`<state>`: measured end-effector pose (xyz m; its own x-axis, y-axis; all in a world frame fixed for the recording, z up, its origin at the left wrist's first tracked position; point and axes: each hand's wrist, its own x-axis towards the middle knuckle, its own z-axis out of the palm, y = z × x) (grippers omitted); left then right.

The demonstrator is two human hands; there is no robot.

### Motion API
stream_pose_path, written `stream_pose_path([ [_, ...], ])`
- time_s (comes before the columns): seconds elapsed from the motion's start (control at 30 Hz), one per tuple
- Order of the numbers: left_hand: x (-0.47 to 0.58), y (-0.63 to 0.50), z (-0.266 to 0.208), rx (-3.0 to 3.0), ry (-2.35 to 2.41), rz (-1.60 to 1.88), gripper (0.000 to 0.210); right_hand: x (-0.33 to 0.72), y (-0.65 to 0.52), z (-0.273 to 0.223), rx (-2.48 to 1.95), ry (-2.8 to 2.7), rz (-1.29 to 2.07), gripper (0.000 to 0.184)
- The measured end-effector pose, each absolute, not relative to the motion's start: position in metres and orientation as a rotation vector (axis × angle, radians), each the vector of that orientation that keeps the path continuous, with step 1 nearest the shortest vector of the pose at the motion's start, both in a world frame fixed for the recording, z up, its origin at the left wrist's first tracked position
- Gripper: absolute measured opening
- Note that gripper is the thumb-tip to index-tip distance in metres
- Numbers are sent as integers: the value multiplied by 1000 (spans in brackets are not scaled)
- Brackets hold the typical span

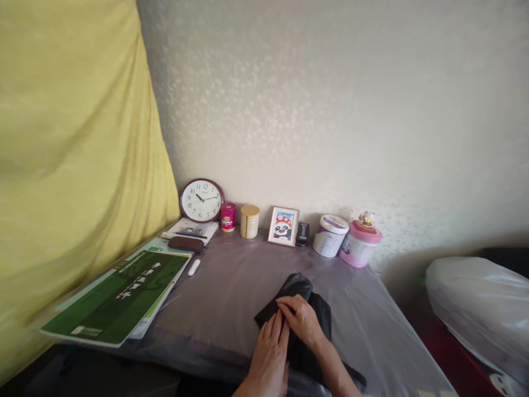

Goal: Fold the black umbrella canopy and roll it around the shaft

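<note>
A black piece of cloth (300,283), folded and creased, lies near the front of the table. A thin dark strap or strip (356,376) sticks out from it at the lower right. My left hand (270,339) rests flat on its left side, fingers stretched out and held together. Above and across it, my right hand (305,321) has bent fingers closed on the cloth, the tips meeting those of my left hand. What lies beneath both palms is hidden.
Green books (124,292) are stacked at the left, beside a brown case (185,243) and a small white object (194,267). Along the wall stand a clock (202,200), a panda picture frame (283,226) and several tins and tubs (330,236). A plastic-covered bundle (475,298) is at right.
</note>
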<state>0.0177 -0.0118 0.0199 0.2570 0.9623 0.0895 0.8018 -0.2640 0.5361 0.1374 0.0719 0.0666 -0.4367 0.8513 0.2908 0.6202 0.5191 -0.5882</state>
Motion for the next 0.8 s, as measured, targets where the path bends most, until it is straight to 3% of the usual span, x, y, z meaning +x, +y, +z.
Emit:
stream_pose_path([
  [0.13, 17, -13, 21, 2146, 1594, 573, 83, 148, 77, 57, -1043, -2242, 379, 26],
  [0.47, 20, -16, 44, 2072, 1669, 364, 84, 161, 133, 34, -1251, -2199, 244, 31],
  [0.7, 22, -15, 36, 2058, 1700, 365, 83, 168, 157, 45, -1418, -2035, 199, 33],
  [0.8, 21, -16, 34, 2089, 1668, 381, 84, 163, 129, 53, -1287, -2008, 160, 33],
])
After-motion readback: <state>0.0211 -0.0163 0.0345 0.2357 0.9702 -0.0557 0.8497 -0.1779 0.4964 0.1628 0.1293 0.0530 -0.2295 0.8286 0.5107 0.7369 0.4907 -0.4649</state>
